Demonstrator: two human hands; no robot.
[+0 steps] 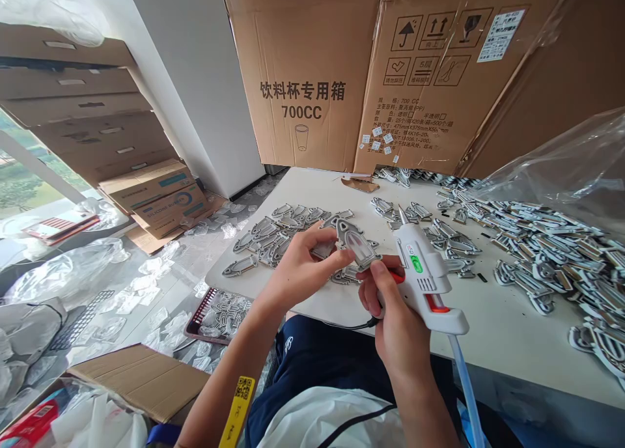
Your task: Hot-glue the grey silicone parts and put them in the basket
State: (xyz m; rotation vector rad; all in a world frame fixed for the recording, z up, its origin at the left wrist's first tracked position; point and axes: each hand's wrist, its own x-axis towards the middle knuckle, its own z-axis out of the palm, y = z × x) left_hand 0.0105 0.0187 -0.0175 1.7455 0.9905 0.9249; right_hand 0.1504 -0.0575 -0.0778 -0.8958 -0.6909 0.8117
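My left hand point(312, 266) pinches a grey frame-like plastic piece point(355, 245) with a pale, see-through middle, held up above the table. In my right hand point(398, 311) is a white hot glue gun point(422, 269) with a red trigger, its nozzle pointing up and away from me. A translucent glue stick point(466, 389) sticks out of the gun's back end. My right thumb is close to the lower edge of the grey piece; whether it touches is unclear. Behind my left hand, several similar grey pieces point(266, 233) lie on the white table point(303, 301).
A big heap of grey pieces point(551, 239) covers the table's right side, partly under clear plastic film point(571, 161). Large cardboard boxes point(303, 51) stand behind the table. Left below, a dark red basket point(195, 321) holds more pieces, beside an open carton point(141, 376) and scattered plastic bags.
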